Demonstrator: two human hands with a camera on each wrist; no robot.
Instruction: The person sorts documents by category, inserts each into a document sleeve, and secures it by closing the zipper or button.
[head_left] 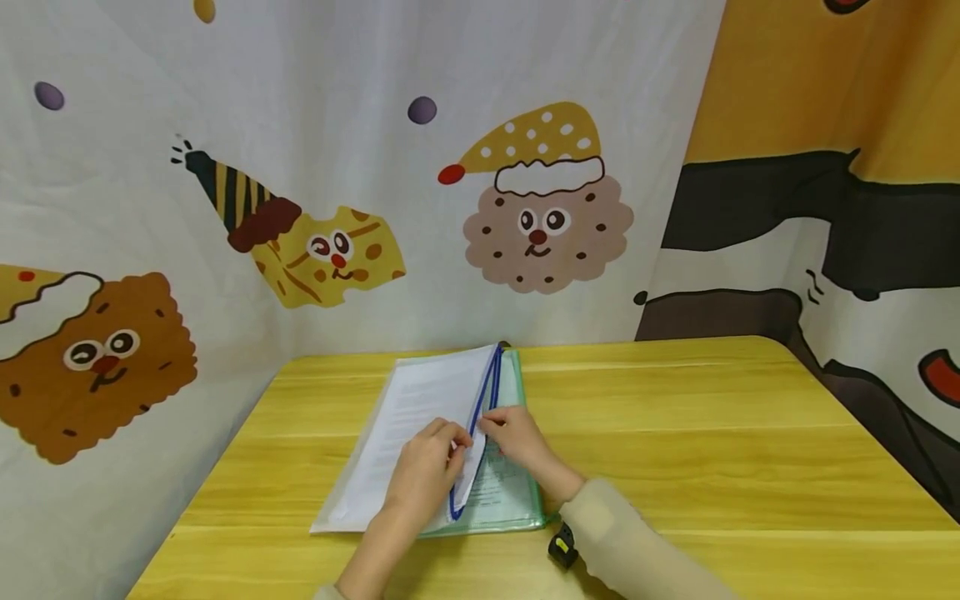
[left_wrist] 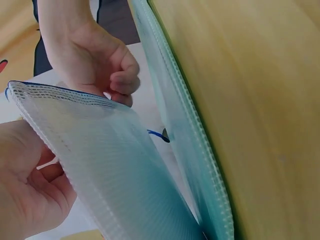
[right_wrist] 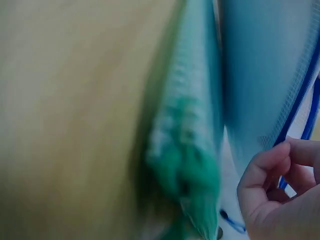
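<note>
A mesh zipper pouch with blue edging (head_left: 486, 392) stands partly raised, its blue-edged mouth parted. White printed paper (head_left: 420, 400) shows on its left side. My left hand (head_left: 423, 471) grips the left side of the mouth with bent fingers; in the left wrist view this hand (left_wrist: 30, 185) is partly behind the mesh (left_wrist: 105, 155). Opposite it, my right hand (head_left: 517, 437) pinches the other blue edge between thumb and forefinger, as the right wrist view shows the hand (right_wrist: 280, 190) doing. Beneath lies a green-edged pouch (head_left: 517, 508) with printed text visible through it.
The pouches rest on a yellow wood-grain table (head_left: 675, 433). A small black object with a yellow mark (head_left: 562, 546) is beside the right sleeve (head_left: 630, 533). Behind the table hangs a white curtain (head_left: 337, 100) with cartoon biscuits and cheese.
</note>
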